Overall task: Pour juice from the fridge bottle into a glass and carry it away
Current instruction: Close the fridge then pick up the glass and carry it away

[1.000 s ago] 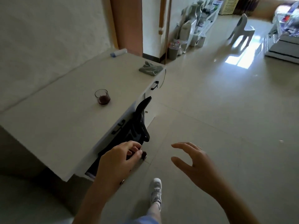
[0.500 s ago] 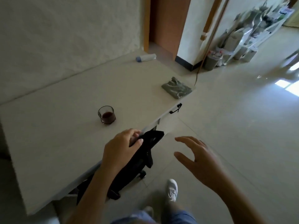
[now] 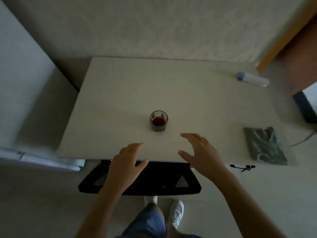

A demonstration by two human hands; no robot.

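A short clear glass (image 3: 158,120) holding dark red juice stands upright near the middle of the white table (image 3: 120,93). My right hand (image 3: 200,152) hovers over the table's front edge, just right of and nearer than the glass, fingers spread, holding nothing. My left hand (image 3: 127,162) is over the same edge, left of and below the glass. Its fingers are loosely apart above the table and the black chair back (image 3: 154,179). Neither hand touches the glass. No juice bottle is in either hand.
The black chair is pushed in under the table's front edge, in front of my legs. A crumpled grey cloth (image 3: 265,146) lies at the table's right. A plastic bottle with a blue cap (image 3: 252,79) lies at the far right corner. A tall white appliance (image 3: 20,86) stands left.
The view has swung to face the table squarely. My left hand has come off the chair back, which now sits under the table. Both hands have moved up over the table's front edge.
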